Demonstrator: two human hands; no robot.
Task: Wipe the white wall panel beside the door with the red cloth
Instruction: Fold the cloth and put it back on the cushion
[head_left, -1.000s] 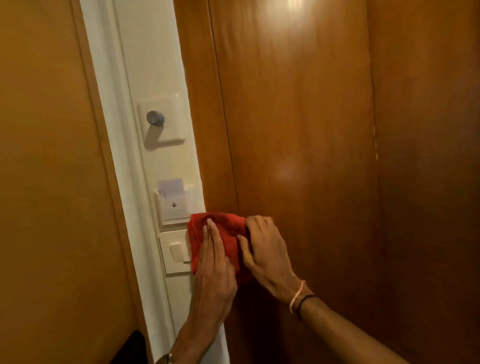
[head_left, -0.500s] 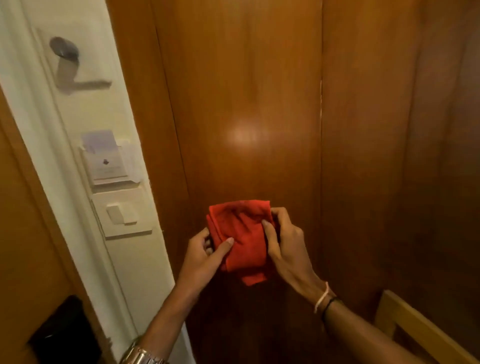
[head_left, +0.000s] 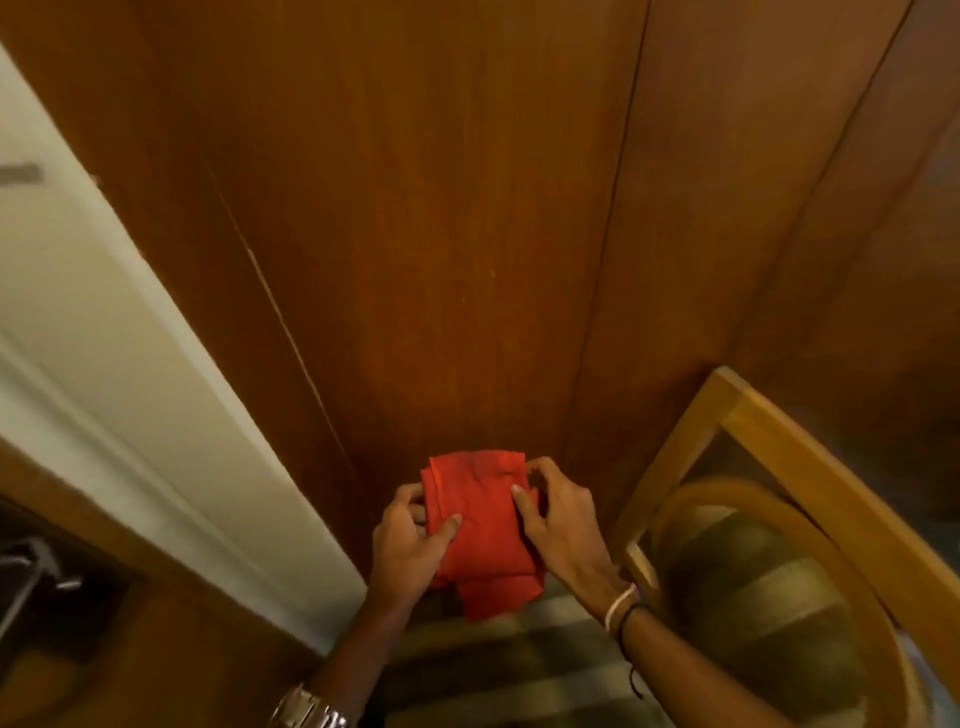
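The folded red cloth (head_left: 480, 525) hangs in front of the wooden door (head_left: 441, 234), low in the view and off the wall. My left hand (head_left: 410, 545) grips its left edge with the thumb on the front. My right hand (head_left: 558, 525) pinches its right edge and top corner. The white wall panel (head_left: 88, 312) runs diagonally along the left, apart from the cloth. Its switches are out of view.
A wooden chair (head_left: 779, 457) with a striped cushion stands close at the lower right. Striped carpet (head_left: 493, 675) lies below my hands. A dark metal object (head_left: 31, 571) sits at the lower left, next to a wooden surface.
The cloth has come off the white panel and is held free in both hands in front of the door. The view has swung down and right, bringing the chair in.
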